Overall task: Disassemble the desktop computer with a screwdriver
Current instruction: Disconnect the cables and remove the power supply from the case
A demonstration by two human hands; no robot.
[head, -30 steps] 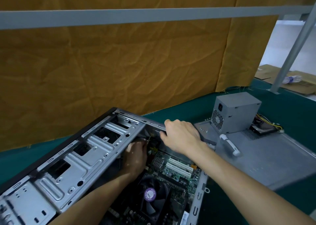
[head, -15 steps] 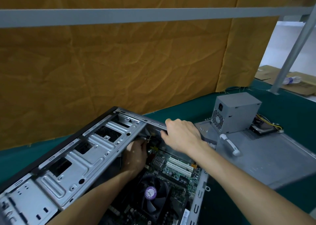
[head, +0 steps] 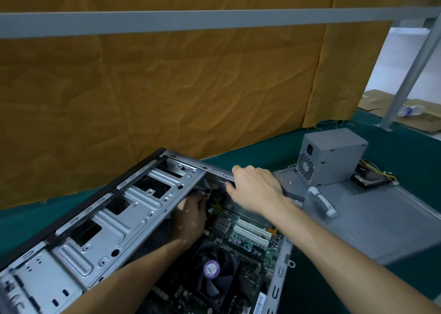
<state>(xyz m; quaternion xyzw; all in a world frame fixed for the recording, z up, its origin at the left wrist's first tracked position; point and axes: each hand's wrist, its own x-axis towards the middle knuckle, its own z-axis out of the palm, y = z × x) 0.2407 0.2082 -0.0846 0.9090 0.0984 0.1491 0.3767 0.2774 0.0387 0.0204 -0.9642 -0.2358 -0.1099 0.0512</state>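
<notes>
Little has moved since earlier frame: both hands stay put. Right hand (head: 256, 189) grips far top rail of open computer case (head: 100, 228) on desk (head: 405, 156). Left hand (head: 191, 216) reaches inside case by circuit board (head: 241, 232), fingers hidden, grip unclear. Screwdriver (head: 322, 201) lies on side panel (head: 372, 223), right.

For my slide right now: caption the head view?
Right hand grips the case rim; left hand reaches inside above the motherboard.
</notes>
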